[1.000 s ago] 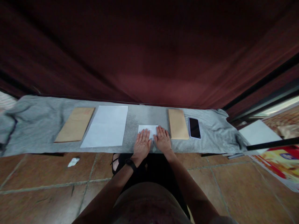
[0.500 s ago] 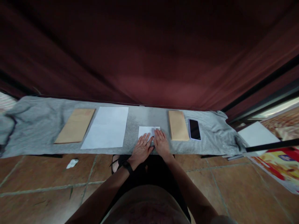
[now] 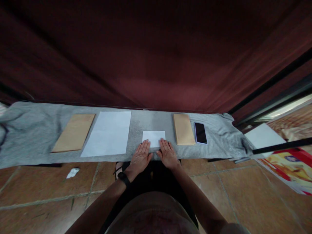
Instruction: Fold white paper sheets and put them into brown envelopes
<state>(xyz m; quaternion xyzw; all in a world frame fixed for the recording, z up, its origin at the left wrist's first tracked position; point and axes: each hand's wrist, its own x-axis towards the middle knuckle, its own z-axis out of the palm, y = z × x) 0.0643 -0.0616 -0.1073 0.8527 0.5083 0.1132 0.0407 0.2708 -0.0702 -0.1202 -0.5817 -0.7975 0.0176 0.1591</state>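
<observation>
A small white folded sheet of paper (image 3: 154, 137) lies flat on the grey cloth directly in front of me. My left hand (image 3: 140, 156) rests palm down with its fingers stretched out, the tips at the paper's lower left corner. On the other side, my right hand (image 3: 168, 154) lies flat too, fingertips touching the lower right corner. Neither hand grips anything. To the left is a larger stack of white paper (image 3: 107, 133), with a crease across its top sheet. Brown envelopes (image 3: 184, 129) lie in a pile right of my hands.
Beyond the white paper, more brown envelopes (image 3: 74, 132) lie at the left. A phone (image 3: 200, 133) is right of the envelope pile. Grey cloth (image 3: 224, 136) covers the narrow bench; a dark red curtain (image 3: 156, 65) hangs behind it. A colourful box (image 3: 292, 167) stands low at the right.
My hands have spread apart, the left one sliding left and back toward me, the right one back a little. More of the small folded paper now shows between them.
</observation>
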